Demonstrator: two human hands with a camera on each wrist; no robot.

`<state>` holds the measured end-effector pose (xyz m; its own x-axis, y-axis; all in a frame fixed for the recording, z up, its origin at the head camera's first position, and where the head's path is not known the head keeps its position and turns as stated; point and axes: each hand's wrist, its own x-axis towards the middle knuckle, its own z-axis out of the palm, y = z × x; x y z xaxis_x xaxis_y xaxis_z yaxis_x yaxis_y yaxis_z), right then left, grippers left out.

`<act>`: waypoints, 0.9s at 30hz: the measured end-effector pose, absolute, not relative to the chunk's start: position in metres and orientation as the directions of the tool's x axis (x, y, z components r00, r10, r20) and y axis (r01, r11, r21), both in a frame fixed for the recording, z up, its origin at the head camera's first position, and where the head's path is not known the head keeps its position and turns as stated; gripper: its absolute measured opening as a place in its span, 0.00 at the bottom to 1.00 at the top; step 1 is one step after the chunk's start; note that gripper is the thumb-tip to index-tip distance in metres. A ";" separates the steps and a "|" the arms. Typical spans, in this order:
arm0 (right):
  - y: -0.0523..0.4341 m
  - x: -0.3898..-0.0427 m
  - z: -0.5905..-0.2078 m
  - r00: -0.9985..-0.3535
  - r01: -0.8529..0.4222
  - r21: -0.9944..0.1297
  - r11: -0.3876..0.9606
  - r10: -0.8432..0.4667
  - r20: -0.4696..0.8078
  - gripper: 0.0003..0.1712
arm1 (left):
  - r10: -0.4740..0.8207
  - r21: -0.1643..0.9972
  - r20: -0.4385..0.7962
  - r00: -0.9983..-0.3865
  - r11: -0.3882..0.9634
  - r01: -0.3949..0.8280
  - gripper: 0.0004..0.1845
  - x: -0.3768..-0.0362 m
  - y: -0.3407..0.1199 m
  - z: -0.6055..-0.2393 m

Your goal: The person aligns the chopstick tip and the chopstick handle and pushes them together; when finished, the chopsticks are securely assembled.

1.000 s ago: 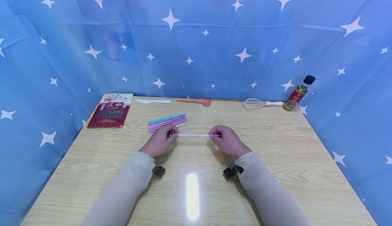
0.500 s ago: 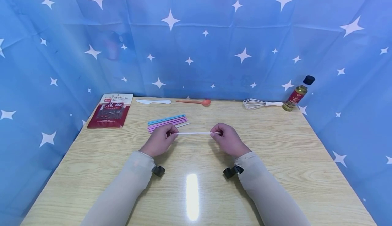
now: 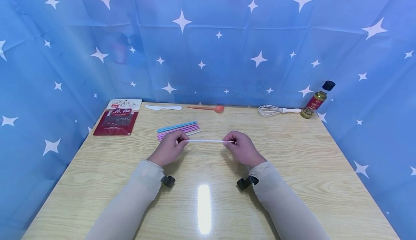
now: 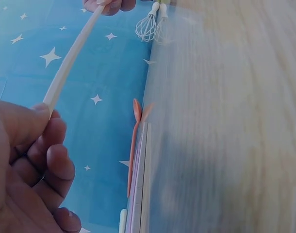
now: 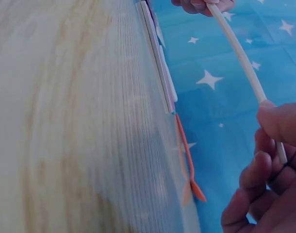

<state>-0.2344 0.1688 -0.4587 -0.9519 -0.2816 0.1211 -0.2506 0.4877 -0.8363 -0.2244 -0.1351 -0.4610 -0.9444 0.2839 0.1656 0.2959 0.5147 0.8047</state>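
Note:
A thin white straw is stretched level between my two hands, raised over the table. My left hand pinches one end between thumb and forefinger. The other end is pinched by my right hand, and a short tip sticks out past the thumb in the right wrist view. In that view the straw bows slightly. Just behind the left hand lies a small bundle of blue, pink and white straws, partly covered by that hand.
Along the back edge of the wooden table lie a red seasoning packet, a white knife, an orange spoon and a white whisk. An oil bottle stands at the back right. A blue star-patterned curtain hangs behind.
The white straw has risen slightly between the hands, and my right hand has shifted a little up and to the right. My left hand stays nearly in place.

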 end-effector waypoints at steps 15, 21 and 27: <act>0.170 -0.234 -0.460 -0.947 -0.272 -0.848 0.455 -0.285 0.151 0.02 | 0.296 0.803 0.184 -0.937 0.505 0.317 0.04 -0.224 -0.133 -0.460; 0.170 -0.235 -0.461 -0.948 -0.268 -0.846 0.461 -0.281 0.147 0.02 | 0.296 0.803 0.154 -0.943 0.518 0.294 0.02 -0.226 -0.134 -0.463; 0.169 -0.236 -0.461 -0.958 -0.237 -0.844 0.481 -0.258 0.122 0.05 | 0.306 0.791 0.085 -0.948 0.557 0.251 0.03 -0.228 -0.141 -0.467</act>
